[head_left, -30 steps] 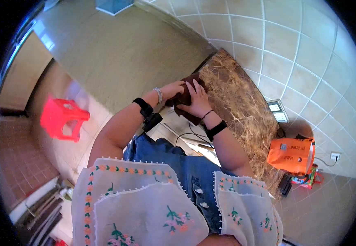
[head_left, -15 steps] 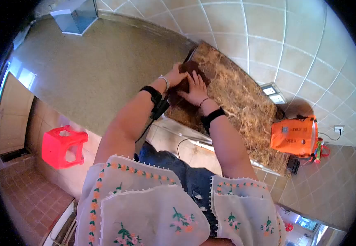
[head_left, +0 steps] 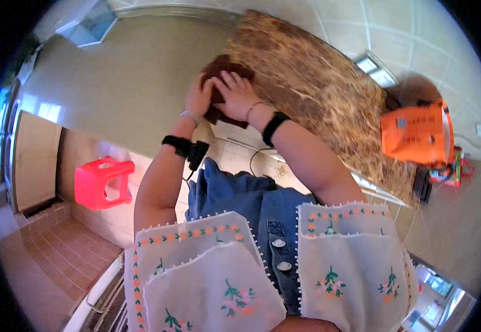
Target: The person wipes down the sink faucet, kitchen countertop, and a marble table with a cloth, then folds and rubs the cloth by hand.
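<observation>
A dark brown cloth (head_left: 226,65) lies bunched where the brown marbled countertop meets the grey-green counter, and part of it drapes over the front edge. My left hand (head_left: 199,95) is at the cloth's left side, with its fingers curled onto the fabric. On top of the cloth, my right hand (head_left: 235,95) rests flat, fingers spread and pointing up and left. The fingertips of both hands are close together near the cloth's middle. Each wrist carries a black strap; the left one has a small black device on it.
The marbled countertop (head_left: 312,83) runs along the tiled wall, with an orange bag (head_left: 416,134) and a black box (head_left: 421,184) at its right end. A glass tank (head_left: 88,25) stands on the grey-green counter (head_left: 135,72). Below left is a pink stool (head_left: 103,183).
Both hands and the cloth are now nearer the front edge, at the left end of the marbled top. The head view has shifted too.
</observation>
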